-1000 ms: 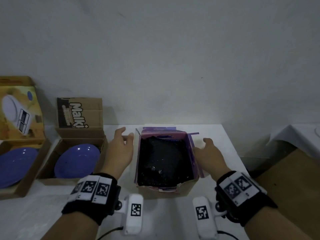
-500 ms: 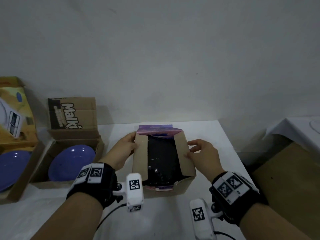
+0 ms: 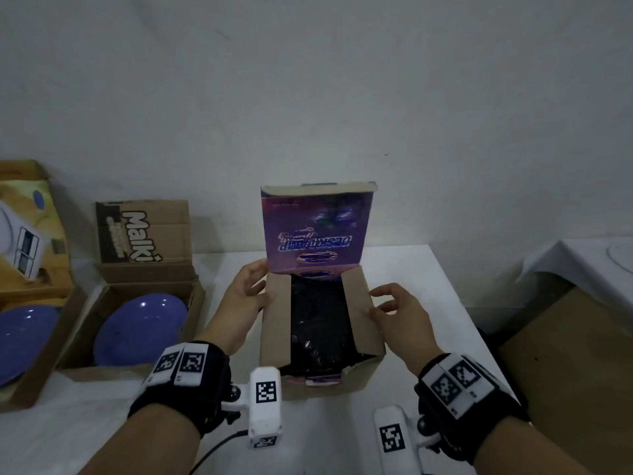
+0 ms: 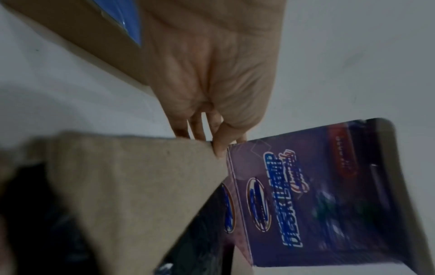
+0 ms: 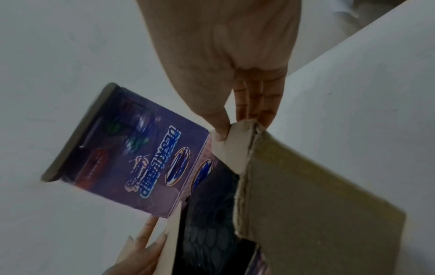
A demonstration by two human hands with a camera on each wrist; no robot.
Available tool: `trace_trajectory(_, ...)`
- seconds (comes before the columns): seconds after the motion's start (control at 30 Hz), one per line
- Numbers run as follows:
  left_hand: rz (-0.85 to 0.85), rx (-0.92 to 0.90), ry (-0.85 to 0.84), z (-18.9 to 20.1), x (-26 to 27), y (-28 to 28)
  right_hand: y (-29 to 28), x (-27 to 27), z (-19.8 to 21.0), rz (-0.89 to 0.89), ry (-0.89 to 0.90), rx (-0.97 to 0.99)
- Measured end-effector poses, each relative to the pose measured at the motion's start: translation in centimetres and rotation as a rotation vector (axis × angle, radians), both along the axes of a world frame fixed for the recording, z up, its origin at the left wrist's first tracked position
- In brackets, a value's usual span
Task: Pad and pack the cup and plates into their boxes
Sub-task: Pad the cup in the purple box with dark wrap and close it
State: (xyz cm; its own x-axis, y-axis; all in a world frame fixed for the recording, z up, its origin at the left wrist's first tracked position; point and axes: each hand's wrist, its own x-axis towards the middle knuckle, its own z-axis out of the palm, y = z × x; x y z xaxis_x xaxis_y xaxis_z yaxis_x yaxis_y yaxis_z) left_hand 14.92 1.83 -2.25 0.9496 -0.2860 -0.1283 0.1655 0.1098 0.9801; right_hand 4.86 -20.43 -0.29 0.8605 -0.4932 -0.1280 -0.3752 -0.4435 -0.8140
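A purple box stands mid-table, filled with black bubble padding; no cup shows. Both brown side flaps lie folded inward, and the purple printed lid stands upright at the back. My left hand pinches the far corner of the left flap, thumb on top; in the left wrist view the left hand sits at the left flap beside the lid. My right hand pinches the right flap, and the right hand has its thumb on the right flap.
Left of the purple box, a blue plate lies in an open "Malki" carton. Another blue plate lies in a yellow box at the far left. The table's right edge is close to my right hand.
The side flaps, spread open a second ago, have been folded inward over the padding. The lid has swung up from behind the box and now stands upright.
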Motion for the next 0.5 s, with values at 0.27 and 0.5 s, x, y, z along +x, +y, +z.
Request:
trace_trajectory(0.27,-0.027,0.037,0.033,0.7,-2.3,1.3,0.0,-1.4,0.2,0.032,-0.088,0.269)
trace_trajectory(0.5,-0.01,0.059,-0.097,1.1,-5.3,1.7,-1.3,-3.8,1.3,0.272,-0.019,0.547)
